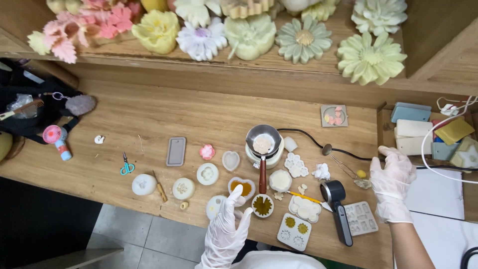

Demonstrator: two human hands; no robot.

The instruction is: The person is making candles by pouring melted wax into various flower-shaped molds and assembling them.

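Both my hands wear thin white gloves. My left hand (226, 229) hovers open, fingers spread, over the front edge of the wooden table (164, 112), just below a heart-shaped mould (242, 188) with amber filling and beside a round mould (262, 205) holding a dark flower shape. My right hand (393, 182) is open at the right, resting near a small yellow piece (361, 174) and a metal spoon (329, 150). Between them a small metal pot (263, 140) with a red-brown handle sits on a white warmer.
Several white silicone moulds (207, 174) and a black handheld device (337, 209) lie along the front. Turquoise scissors (126, 167) and a grey rectangular mould (176, 151) sit left. Flower-shaped pieces (369, 59) fill the shelf behind; coloured blocks (413, 130) stack at right. A black cable (308, 137) crosses the table.
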